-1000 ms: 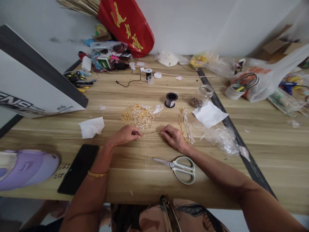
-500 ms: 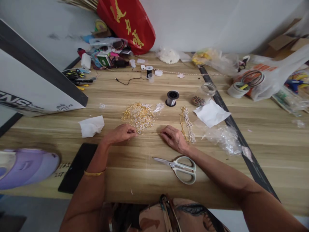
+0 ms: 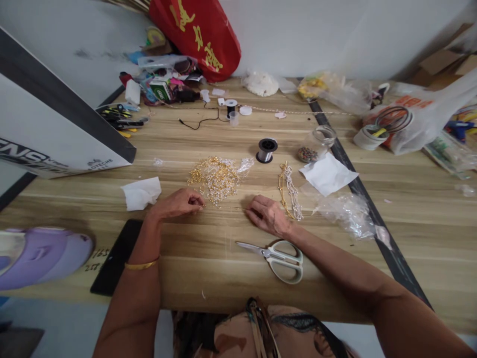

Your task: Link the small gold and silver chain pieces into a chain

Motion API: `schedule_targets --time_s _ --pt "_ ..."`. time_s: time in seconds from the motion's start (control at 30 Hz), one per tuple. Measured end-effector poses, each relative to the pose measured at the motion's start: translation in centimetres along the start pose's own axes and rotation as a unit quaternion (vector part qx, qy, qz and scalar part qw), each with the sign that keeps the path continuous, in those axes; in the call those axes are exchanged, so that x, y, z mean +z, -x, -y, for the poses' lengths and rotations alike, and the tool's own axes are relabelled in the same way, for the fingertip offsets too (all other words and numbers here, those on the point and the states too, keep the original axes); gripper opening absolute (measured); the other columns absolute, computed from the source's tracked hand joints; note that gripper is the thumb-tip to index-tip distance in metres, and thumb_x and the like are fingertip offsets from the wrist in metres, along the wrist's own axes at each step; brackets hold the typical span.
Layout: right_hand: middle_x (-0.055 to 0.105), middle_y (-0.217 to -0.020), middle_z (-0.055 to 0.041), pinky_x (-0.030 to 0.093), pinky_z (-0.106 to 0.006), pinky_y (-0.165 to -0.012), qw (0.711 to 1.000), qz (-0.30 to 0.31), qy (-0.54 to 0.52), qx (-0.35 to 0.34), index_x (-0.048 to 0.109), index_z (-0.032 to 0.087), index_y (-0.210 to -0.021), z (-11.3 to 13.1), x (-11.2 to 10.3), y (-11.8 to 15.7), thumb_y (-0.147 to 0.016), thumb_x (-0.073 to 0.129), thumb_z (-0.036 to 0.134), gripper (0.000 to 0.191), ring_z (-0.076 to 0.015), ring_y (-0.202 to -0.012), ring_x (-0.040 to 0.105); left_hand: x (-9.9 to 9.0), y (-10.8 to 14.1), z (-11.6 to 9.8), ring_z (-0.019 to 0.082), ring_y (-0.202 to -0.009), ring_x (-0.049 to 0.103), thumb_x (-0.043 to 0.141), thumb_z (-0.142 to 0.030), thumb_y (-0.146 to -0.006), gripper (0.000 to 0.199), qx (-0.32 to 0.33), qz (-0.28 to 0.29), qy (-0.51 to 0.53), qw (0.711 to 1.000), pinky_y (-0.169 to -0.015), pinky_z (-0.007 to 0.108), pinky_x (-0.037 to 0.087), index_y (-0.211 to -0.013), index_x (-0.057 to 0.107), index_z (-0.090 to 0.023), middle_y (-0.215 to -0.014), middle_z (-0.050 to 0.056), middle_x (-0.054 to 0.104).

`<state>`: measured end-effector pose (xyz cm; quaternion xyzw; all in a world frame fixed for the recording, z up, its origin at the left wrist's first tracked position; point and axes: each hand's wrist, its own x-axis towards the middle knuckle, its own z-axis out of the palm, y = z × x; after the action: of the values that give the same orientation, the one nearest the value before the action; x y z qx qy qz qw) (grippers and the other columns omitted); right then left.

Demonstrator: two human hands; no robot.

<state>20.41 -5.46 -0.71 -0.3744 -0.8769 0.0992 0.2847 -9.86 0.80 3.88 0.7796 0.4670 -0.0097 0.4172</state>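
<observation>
Near edge of the wood-grained worktop (image 3: 197, 278): dark, flat slab (image 3: 112, 261), one side hidden under the left forearm; lilac moulded object (image 3: 55, 253) beyond it, cut off by the frame, kind unclear. Scissors (image 3: 265, 252), steel blades, pale looped handles, flat on the wood nearer than the right hand. Left hand (image 3: 179, 203): grip narrow, fingertips pinched on a fine gold chain (image 3: 238, 208); exact contact too small to make out. Right hand (image 3: 266, 215): thumb and fingers closed on the same chain, which runs nearly straight between both hands, faint mid-span. Just beyond, a tangled pile (image 3: 218, 180) of gold and silvery strands, glinting; single strands inseparable by eye. Right of it, gold and silver lengths (image 3: 292, 191), side by side. Farther, a black-flanged spool (image 3: 266, 156), then a clear jar (image 3: 324, 133) with small dark grains. Far back, red bag (image 3: 203, 40), top cut off.
</observation>
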Motion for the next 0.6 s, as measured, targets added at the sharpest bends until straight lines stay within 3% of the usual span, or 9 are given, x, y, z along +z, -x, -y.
schedule_targets --time_s 0.2,0.4,0.6 --pt "0.059 -0.078 -0.0064 0.043 -0.028 -0.069 1.0 0.002 -0.001 -0.026 0.058 0.018 -0.081 -0.2 0.5 0.1 -0.091 0.047 0.023 0.015 -0.0167 -0.074 0.052 -0.1 0.0 0.3 0.012 -0.062 0.054 0.061 -0.029 -0.069 0.025 0.001 -0.011 -0.026 1.0 -0.056 0.021 0.037 -0.088 0.069 -0.014 -0.067 0.001 0.064" --pt "0.062 -0.082 -0.0077 0.045 -0.03 -0.071 0.999 0.007 0.003 -0.045 0.06 0.017 -0.085 -0.2 0.5 0.0 -0.089 0.049 0.021 0.012 -0.0175 -0.076 0.055 -0.3 0.5 -0.1 0.014 -0.074 0.06 0.055 -0.025 -0.075 0.026 0.013 -0.007 -0.016 1.0 -0.066 0.023 0.042 -0.094 0.07 -0.016 -0.082 0.004 0.07" --pt "0.065 -0.091 -0.0095 0.047 -0.033 -0.08 0.998 0.02 -0.026 -0.056 0.06 0.018 -0.093 -0.3 0.6 0.1 -0.09 0.05 0.021 0.012 -0.0191 -0.087 0.059 -0.6 0.9 -0.8 0.013 -0.07 0.06 0.052 -0.023 -0.076 0.025 0.0 -0.022 -0.031 0.999 -0.064 0.022 0.042 -0.093 0.07 -0.016 -0.078 0.003 0.069"
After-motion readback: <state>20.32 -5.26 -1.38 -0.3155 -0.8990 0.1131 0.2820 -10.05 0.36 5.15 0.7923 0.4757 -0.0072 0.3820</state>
